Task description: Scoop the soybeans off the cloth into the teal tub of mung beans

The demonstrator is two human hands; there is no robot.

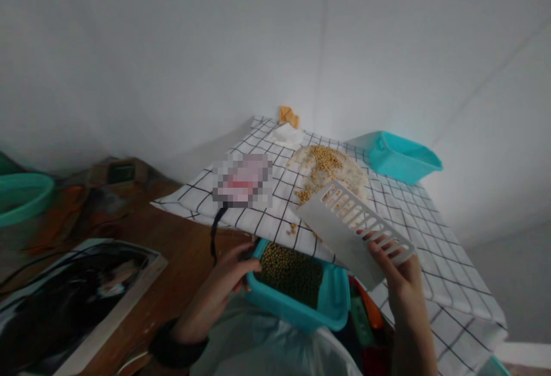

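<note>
My left hand (226, 287) grips the near-left rim of a turquoise plastic tub (331, 304) filled with small green beans (290, 272), held at the table's front edge. My right hand (398, 270) holds a white slotted plastic tray (350, 227), tilted above the tub. On the white grid-patterned tablecloth (400, 204) behind it lies a pile of yellow beans (325, 163) mixed with white grains. A few stray beans lie near the cloth's edge.
An empty turquoise tub (402, 158) stands at the back right. A pixelated pink item (243, 181), a white cloth (284, 135) and an orange scrap (288, 115) lie on the table. A wooden surface with a dark framed panel (77, 295) and a green basin (21, 195) is on the left.
</note>
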